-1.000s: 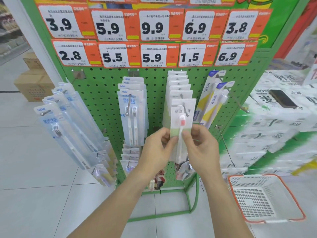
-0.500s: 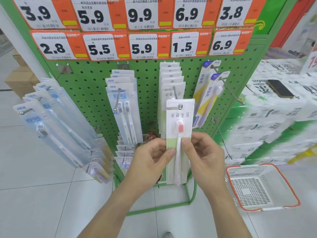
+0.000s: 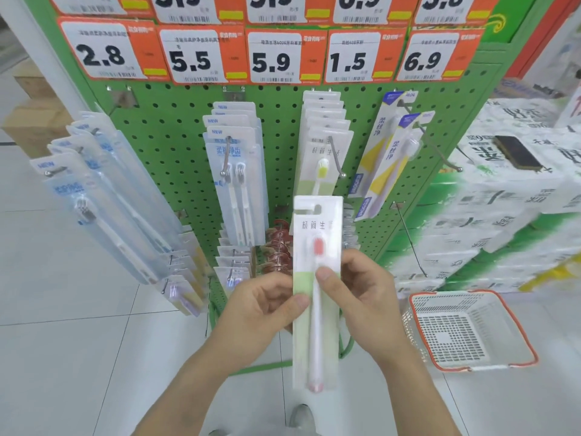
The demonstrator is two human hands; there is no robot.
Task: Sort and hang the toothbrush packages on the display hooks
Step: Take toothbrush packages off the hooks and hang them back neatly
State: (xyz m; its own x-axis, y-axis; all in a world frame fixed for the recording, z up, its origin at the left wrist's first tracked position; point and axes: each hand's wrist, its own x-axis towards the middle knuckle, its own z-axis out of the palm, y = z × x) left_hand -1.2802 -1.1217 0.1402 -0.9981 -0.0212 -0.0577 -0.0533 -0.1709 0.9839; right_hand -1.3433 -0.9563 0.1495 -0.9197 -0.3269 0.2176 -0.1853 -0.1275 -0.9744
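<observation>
I hold a white-and-green toothbrush package [image 3: 316,225] with a pink-headed brush upright in front of the green pegboard [image 3: 176,158]. My left hand [image 3: 257,313] pinches its left edge and my right hand [image 3: 361,297] pinches it with the thumb on the front. The package hangs free of every hook. Above it, the hook [image 3: 338,162] under the 1.5 tag carries several matching packages [image 3: 325,143], the front one with a yellow-green brush. An empty hook [image 3: 410,240] juts out at lower right.
Blue twin-brush packs [image 3: 235,171] hang on the middle hook, clear packs [image 3: 103,196] on the left side panel, yellow-striped packs [image 3: 386,152] at right. An orange-rimmed white basket [image 3: 471,328] sits on the floor at right. Stacked white cartons [image 3: 509,196] with a dark phone [image 3: 515,152] stand right.
Both hands have pulled the pink-brush package off the hook and lowered it toward me. The view has tilted down, so the price tags sit higher.
</observation>
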